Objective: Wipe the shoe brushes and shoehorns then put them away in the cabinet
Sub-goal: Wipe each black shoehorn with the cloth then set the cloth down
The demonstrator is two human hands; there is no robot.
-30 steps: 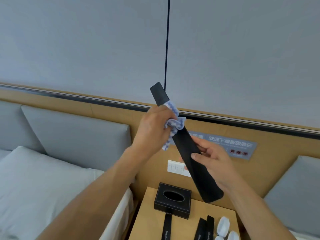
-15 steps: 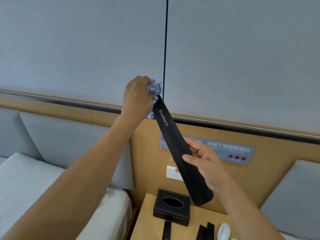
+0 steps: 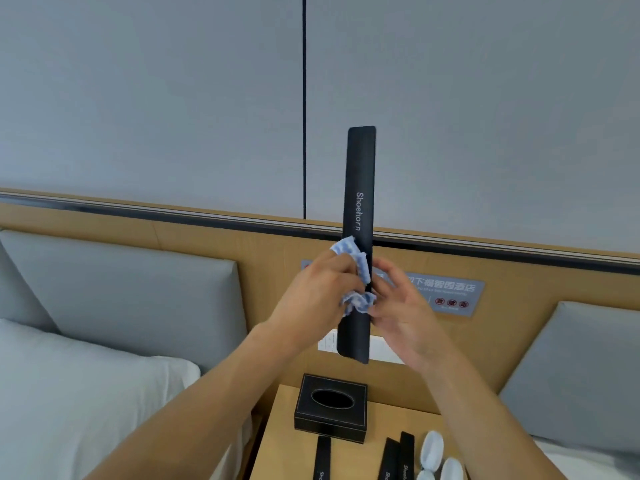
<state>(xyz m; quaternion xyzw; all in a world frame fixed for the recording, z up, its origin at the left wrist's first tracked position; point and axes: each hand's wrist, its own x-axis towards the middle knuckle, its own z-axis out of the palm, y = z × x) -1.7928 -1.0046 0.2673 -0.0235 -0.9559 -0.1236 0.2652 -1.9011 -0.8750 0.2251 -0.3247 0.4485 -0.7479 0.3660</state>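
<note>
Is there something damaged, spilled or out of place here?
Nothing stands out. The shoehorn is held upright and looks intact, the blue cloth is against it, and the tissue box sits flat on the bedside table beside more shoehorns.

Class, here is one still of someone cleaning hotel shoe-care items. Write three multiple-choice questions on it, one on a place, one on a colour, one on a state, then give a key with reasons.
1. Where is the tissue box?
A. on the bedside table
B. on the bed
C. on the floor

2. What colour is the held shoehorn?
A. white
B. black
C. wooden brown

3. How is that shoehorn held?
A. flat
B. roughly upright
C. bent double

Key:
1 A, it stands on the wooden bedside table.
2 B, black with pale lettering.
3 B, the right hand holds it upright while the left hand presses a blue-white cloth to it.
</note>
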